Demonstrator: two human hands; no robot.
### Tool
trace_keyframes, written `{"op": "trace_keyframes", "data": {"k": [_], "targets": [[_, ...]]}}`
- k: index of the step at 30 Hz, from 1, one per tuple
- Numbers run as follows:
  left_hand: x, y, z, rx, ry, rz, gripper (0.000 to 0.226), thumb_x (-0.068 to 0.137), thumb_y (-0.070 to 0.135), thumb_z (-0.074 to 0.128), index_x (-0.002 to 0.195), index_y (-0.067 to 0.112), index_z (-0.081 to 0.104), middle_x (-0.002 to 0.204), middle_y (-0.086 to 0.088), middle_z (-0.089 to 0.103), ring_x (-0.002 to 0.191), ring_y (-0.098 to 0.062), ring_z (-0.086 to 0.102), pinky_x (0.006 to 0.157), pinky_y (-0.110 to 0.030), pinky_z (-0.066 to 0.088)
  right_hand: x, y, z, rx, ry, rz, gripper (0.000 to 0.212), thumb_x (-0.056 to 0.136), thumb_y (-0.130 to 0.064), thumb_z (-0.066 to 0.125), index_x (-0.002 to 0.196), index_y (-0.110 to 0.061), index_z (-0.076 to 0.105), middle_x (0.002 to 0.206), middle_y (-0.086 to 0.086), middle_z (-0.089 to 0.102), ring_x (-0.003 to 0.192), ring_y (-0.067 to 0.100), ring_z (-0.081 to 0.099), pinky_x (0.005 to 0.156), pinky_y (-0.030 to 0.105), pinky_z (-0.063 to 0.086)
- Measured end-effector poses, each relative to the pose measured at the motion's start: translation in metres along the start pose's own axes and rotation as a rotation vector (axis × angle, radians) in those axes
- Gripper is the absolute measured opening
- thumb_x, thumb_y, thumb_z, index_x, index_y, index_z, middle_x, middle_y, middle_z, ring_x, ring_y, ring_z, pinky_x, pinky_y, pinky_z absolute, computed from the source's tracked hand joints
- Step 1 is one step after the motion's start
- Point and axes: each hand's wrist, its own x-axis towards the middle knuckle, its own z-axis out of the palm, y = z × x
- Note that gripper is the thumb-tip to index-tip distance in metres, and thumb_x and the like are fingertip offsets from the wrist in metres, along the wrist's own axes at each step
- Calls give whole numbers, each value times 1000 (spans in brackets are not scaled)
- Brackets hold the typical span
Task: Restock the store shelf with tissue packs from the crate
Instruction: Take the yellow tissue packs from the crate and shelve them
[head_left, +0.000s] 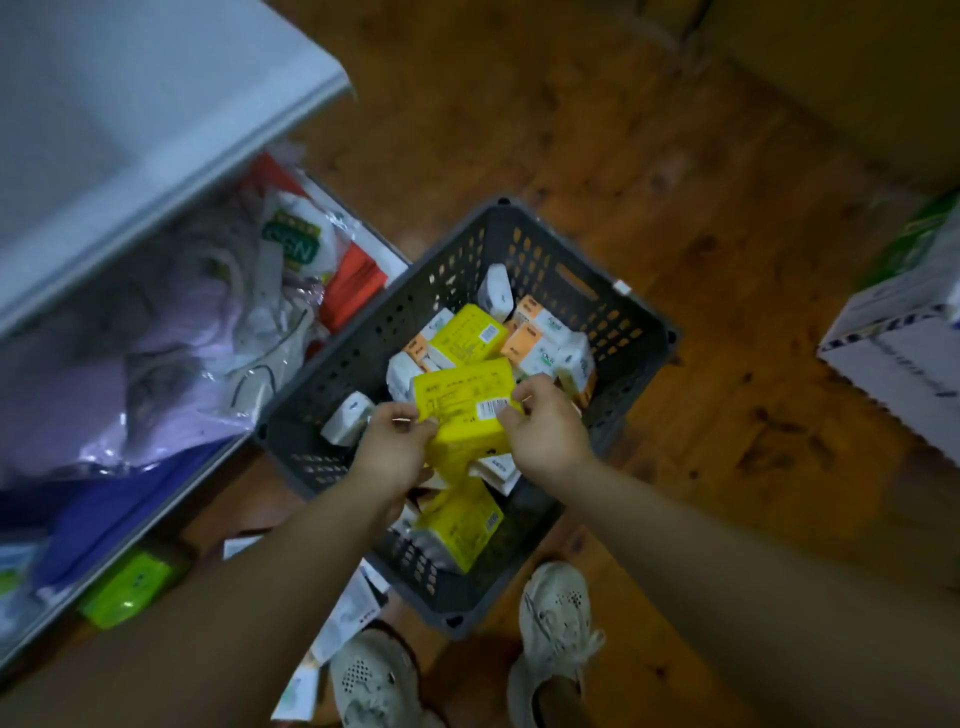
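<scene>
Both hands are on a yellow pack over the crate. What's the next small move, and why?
Probably lift the yellow pack clear of the grey crate and swing it left toward the shelf. The left hand and right hand pinch its ends, it sits above the other packs, and the shelf stands left of the crate.

Tissue pack (467, 402) print blurry, illegible.

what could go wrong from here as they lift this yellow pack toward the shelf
The left hand and right hand grip the yellow pack only at its sides over the crate, so it might slip back in. The shelf tier beside the crate looks crammed with plastic bags, so room may be short. The shoes stand right by the crate, a possible trip.
</scene>
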Motion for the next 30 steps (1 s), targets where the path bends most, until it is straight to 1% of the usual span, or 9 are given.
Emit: {"op": "trace_keyframes", "data": {"k": [4,8,12,15,17,20,22,26,30], "targets": [[-42,45,-33,27,84,194,27,88,11,62,106,11,42,83,-6,53,72,-21,53,72,-37,45,-40,-47,-9,148,26,-67,50,95,-28,55,139,-26,33,140,1,43,116,26,51,82,35,44],[-75,75,-68,-71,76,258,12,91,18,56,79,19,57,73,-4,55,64,-17,52,58,-24,43,-70,-91,-13,244,-15,-147,65,91,-33,60,144,-36,23,145,-2,38,124,27,48,90,43,48],[-106,74,-94,20,-36,341,26,80,11,64,99,28,64,91,1,68,80,-20,63,74,-29,50,-94,-115,-18,261,-76,-219,67,95,-12,56,147,-31,19,119,-12,49,103,28,58,75,49,50],[-131,65,-102,-17,11,366,45,72,0,66,104,32,60,100,-2,67,100,-28,62,90,-43,50,-112,-127,-15,256,-73,-279,61,96,-14,53,146,-29,21,141,-5,41,117,29,52,83,40,49],[-148,61,-110,-36,106,379,43,75,2,67,104,32,59,96,-1,67,96,-27,63,87,-43,52,-121,-135,-10,238,-48,-302,55,96,-23,54,144,-28,27,140,-1,43,115,25,52,82,36,48],[-165,54,-125,-35,224,380,30,84,8,65,108,24,55,100,-6,65,94,-26,64,86,-42,53,-131,-145,0,255,-26,-340,43,95,-30,55,134,-24,38,109,-9,51,91,17,53,70,31,45],[-171,47,-136,-78,299,367,22,84,14,66,103,14,54,104,-13,65,94,-28,64,88,-48,53,-136,-150,10,243,-84,-367,32,94,-29,56,123,-27,43,97,-17,48,92,17,53,77,35,49],[-183,34,-162,-168,441,347,18,83,20,68,84,18,51,92,-10,63,92,-30,64,86,-52,53,-142,-164,39,163,-259,-440,54,92,-16,60,138,-29,34,116,-7,46,100,18,49,83,37,47],[-202,21,-208,-197,422,338,36,65,24,77,92,23,54,105,-11,66,95,-31,66,82,-55,54,-155,-186,86,100,-260,-492,59,89,-14,63,139,-29,37,129,4,44,109,26,51,86,41,50]]}}
